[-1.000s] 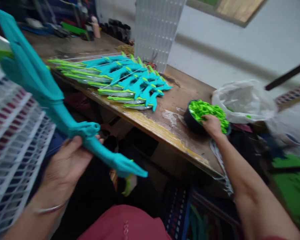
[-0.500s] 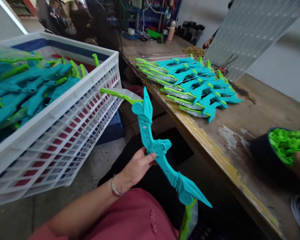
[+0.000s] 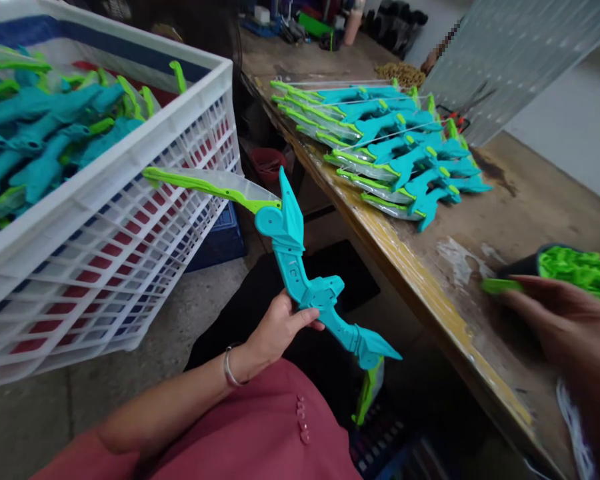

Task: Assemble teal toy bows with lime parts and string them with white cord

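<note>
My left hand (image 3: pixel 283 330) is closed around the grip of a toy bow (image 3: pixel 290 267), turquoise in the middle with green and clear limbs at both ends. The bow is held tilted above my lap, its upper limb reaching across the side of the white crate. No string shows on it. Over the table at the right, my right hand (image 3: pixel 550 317) pinches a small green plastic piece (image 3: pixel 501 286). Just behind that hand is a dark bowl (image 3: pixel 517 265) heaped with similar green pieces (image 3: pixel 577 267).
A white lattice crate (image 3: pixel 180 147) full of turquoise and green bow parts stands at the left. Strung bows (image 3: pixel 400 133) lie in a row on the wooden table (image 3: pixel 510 220). Scissors (image 3: pixel 463 113) lie behind them, and white strings (image 3: pixel 573 427) lie near the right edge.
My right hand has come out of the bowl leftward with a green piece in its fingers. The bow has turned slightly in my left hand, its upper limb now further left.
</note>
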Available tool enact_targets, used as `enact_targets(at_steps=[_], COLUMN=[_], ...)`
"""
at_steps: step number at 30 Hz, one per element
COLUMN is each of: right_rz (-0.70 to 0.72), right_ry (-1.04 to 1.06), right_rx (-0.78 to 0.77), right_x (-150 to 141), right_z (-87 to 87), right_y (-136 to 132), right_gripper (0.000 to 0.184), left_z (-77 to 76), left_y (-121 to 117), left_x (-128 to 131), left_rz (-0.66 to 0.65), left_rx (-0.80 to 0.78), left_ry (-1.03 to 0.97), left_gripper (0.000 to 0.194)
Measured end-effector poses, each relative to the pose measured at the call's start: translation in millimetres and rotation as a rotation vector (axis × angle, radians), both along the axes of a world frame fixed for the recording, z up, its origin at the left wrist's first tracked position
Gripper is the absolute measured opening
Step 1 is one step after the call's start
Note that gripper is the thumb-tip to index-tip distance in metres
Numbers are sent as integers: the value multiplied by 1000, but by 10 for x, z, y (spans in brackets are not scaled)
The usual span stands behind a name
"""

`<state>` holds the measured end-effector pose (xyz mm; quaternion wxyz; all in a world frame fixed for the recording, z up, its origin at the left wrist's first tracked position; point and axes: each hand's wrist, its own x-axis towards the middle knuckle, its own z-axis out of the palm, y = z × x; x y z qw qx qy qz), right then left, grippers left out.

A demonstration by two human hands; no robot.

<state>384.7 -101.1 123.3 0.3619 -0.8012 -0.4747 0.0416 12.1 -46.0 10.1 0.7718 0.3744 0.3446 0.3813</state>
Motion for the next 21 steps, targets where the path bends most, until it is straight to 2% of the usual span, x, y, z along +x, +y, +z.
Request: enact_targets(at_steps=[2,4,5,7,11,14,21], right_rz=[214,478,583,686,721,763,766], right_ry=[257,423,448,425,313,265,236], right_rx=[-33,-39,-20,44,160,158,119], right_x=[-638,-1228,-1462,-1769,-1893,-1847,-1817], right_z=[-178,-365,-454,-603,-740,-724,-669], right_y=[-20,-25,-23,-12,46,87,102], right_gripper=[43,25,19,14,22,28,33], left_z=[20,38,44,46,33,34,55], left_y=[-30,-56,-66,-75,-61,-46,-35], left_x=[38,56,55,32,-50,-76,-59], left_rz=[-25,-43,-48,-59,-99,-123,-180], left_rx=[-7,-9,-9,-8,0,15,0], left_ry=[-5,-11,-14,-19,-32,-43,-95], left_gripper=[37,39,40,41,40,37,34])
